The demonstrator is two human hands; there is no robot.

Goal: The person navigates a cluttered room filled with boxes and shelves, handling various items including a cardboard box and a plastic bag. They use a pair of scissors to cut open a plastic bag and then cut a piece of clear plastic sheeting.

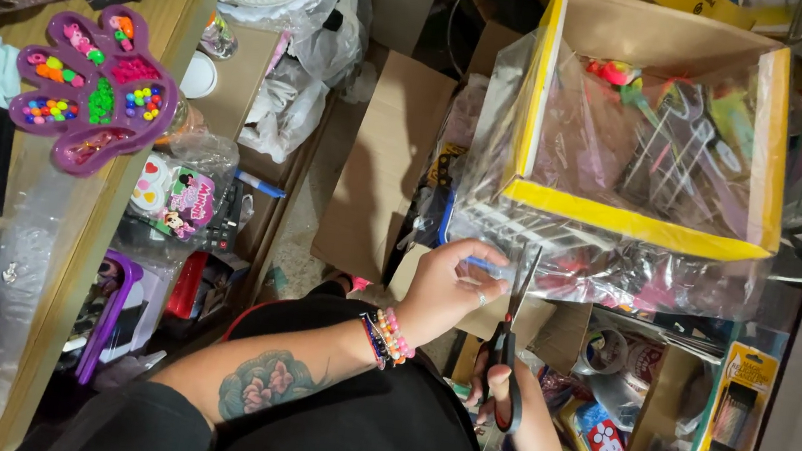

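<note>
Left hand (442, 286) closed in a pinch on the edge of clear plastic wrap (608, 264), fingers curled, thumb and fingertips pressed together on a small blue bit at the wrap's lower left corner. Beaded bracelets (388, 337) around the wrist just behind that hand, a flower tattoo (267, 384) farther back along the forearm.

Right hand (503, 388) lower and just beside the left, shut on scissors (511, 344), fingers through the black handle loops. Blades pointing up and away from the hand, slightly parted, tips touching the wrap right next to the left hand's pinch.

Directly beyond both hands, a cardboard box (642, 228) with yellow edges, covered in the same clear wrap, sitting upright and open at the top. Inside, under the wrap, a jumble of long thin sticks and coloured bits, too blurred by the plastic to name.

Far to the left of the left hand, a wooden table (157, 21) bearing a purple hand-shaped tray (94, 90) with compartments full of coloured beads. Beside the table's edge, between it and the left forearm, a cartoon-printed pouch (173, 195) in a bag, with a blue pen (260, 183) just past it.

To the right of the right hand, a yellow-backed card pack (737, 415) of small dark items, leaning among packets and boxes on the floor. Under both forearms, black clothing (377, 434).
</note>
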